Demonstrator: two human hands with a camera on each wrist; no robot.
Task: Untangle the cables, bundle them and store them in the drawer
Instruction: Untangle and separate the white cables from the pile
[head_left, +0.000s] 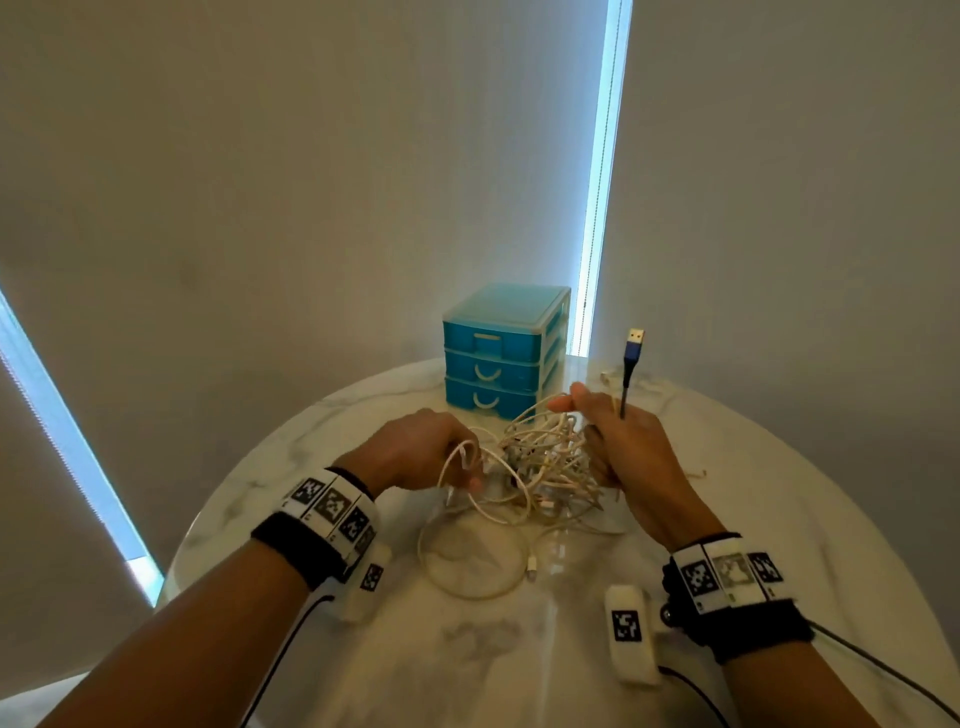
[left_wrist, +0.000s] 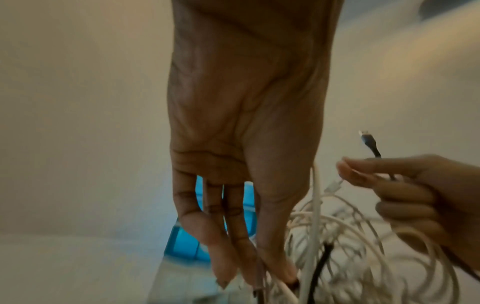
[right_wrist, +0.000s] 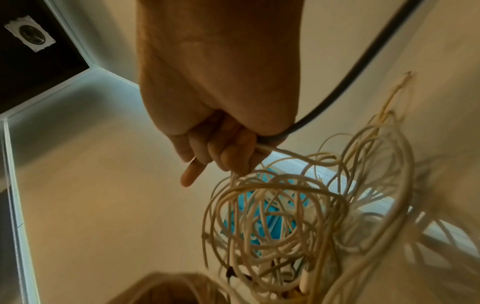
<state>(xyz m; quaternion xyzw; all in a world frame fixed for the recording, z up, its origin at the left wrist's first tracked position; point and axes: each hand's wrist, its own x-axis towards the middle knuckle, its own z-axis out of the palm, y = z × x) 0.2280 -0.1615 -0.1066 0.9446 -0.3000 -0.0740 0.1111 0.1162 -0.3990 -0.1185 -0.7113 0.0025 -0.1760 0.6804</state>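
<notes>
A tangle of white cables lies on the round marble table, with a loose loop trailing toward me. My right hand grips a dark cable whose blue USB plug sticks up, and white strands run through the same fist. My left hand pinches a white strand at the tangle's left side, fingers pointing down. The blue three-drawer box stands behind the tangle, drawers closed.
Another white cable lies behind my right hand near the table's far edge. A small strand end rests to its right. Walls and a bright window strip stand close behind the table.
</notes>
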